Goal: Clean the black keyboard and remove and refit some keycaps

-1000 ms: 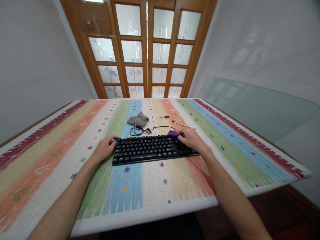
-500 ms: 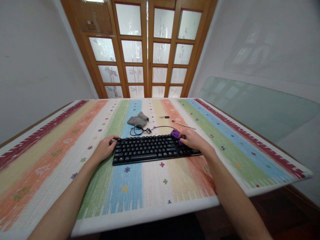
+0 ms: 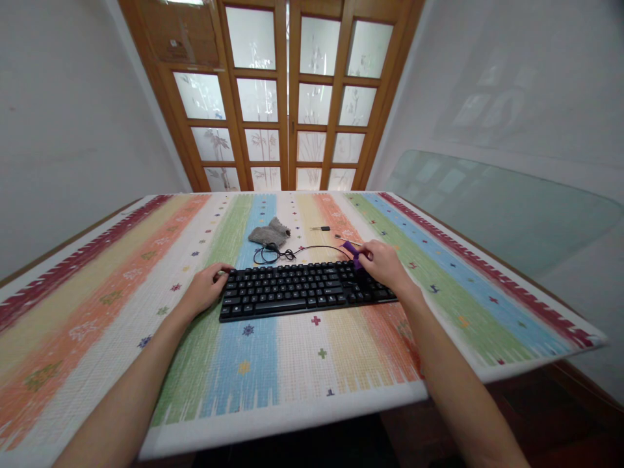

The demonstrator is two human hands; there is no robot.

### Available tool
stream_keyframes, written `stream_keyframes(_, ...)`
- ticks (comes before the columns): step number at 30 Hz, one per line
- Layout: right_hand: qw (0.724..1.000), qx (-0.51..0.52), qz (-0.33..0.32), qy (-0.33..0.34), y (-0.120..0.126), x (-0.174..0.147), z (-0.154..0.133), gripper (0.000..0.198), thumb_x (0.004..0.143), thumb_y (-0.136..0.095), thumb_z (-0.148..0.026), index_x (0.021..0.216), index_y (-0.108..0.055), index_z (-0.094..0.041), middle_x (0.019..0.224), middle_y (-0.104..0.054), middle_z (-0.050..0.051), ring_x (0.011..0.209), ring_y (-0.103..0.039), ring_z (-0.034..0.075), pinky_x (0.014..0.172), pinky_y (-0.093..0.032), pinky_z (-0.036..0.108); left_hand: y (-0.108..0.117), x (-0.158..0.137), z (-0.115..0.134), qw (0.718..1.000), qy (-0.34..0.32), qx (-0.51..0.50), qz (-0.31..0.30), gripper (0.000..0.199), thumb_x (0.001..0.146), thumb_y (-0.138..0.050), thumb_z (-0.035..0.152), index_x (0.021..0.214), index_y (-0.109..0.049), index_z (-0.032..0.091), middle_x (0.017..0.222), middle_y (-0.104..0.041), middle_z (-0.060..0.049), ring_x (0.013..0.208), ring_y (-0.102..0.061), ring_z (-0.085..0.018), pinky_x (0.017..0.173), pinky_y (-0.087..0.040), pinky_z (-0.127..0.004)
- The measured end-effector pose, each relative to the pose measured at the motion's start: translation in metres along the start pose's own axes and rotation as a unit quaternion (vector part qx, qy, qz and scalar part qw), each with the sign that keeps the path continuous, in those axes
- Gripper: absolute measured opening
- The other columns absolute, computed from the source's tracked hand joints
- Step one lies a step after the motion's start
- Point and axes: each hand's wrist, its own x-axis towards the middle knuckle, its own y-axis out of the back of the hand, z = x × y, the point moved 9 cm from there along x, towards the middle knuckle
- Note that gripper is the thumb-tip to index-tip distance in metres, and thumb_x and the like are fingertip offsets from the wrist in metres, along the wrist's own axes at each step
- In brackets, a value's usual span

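Observation:
A black keyboard (image 3: 287, 289) lies flat on the striped tablecloth in front of me. My left hand (image 3: 208, 286) grips its left end, thumb and fingers closed on the edge. Between the fingertips of my right hand (image 3: 383, 261) is a purple cloth (image 3: 355, 253), pinched at the keyboard's upper right, over the number-pad side. That hand and the cloth hide part of the keys there. A black cable (image 3: 267, 255) runs from behind the keyboard and lies in loops.
Beyond the keyboard rests a crumpled grey cloth (image 3: 270, 232). A small black-ended tool (image 3: 325, 229) lies to its right. Nearer my right hand is a thin stick-like brush (image 3: 341, 237), partly covered. The striped tablecloth (image 3: 253, 383) reaches the table's front edge.
My right hand has moved right and slightly away from me with the purple cloth, which now bunches up more. My left hand stays on the keyboard's left end.

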Motion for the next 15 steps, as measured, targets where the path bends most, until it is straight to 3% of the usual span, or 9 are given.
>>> stream_keyframes(5,0.993,0.006,-0.105,0.049,-0.018,-0.003,-0.013,0.012,0.074,-0.057,-0.011,0.076,-0.068,-0.016,0.081,-0.069,0.007,0.077,-0.059,0.019,0.068,-0.038,0.025,0.001,0.0,0.0,1.0,-0.001,0.006,0.001,0.036,0.077,-0.042,0.037,0.095,-0.068,0.019,0.077,-0.071,-0.003,0.067,-0.062,-0.02,0.074,-0.052,-0.031)
stream_keyframes(12,0.991,0.015,-0.132,0.021,-0.018,-0.005,-0.009,0.008,0.074,-0.06,-0.017,0.067,-0.065,-0.018,0.071,-0.067,0.004,0.069,-0.057,0.017,0.061,-0.035,0.025,-0.001,0.001,-0.003,1.0,-0.001,0.0,-0.001,0.037,0.077,-0.041,0.038,0.095,-0.068,0.019,0.08,-0.072,-0.004,0.071,-0.064,-0.021,0.075,-0.052,-0.031)
stream_keyframes(15,0.996,-0.006,-0.081,-0.028,-0.01,-0.004,0.005,0.011,0.077,-0.057,-0.019,0.07,-0.066,-0.017,0.073,-0.068,0.006,0.07,-0.058,0.019,0.061,-0.035,0.027,-0.001,0.001,-0.004,1.0,0.003,-0.004,-0.003,0.038,0.077,-0.041,0.038,0.095,-0.067,0.018,0.082,-0.072,-0.005,0.072,-0.064,-0.021,0.077,-0.052,-0.032)
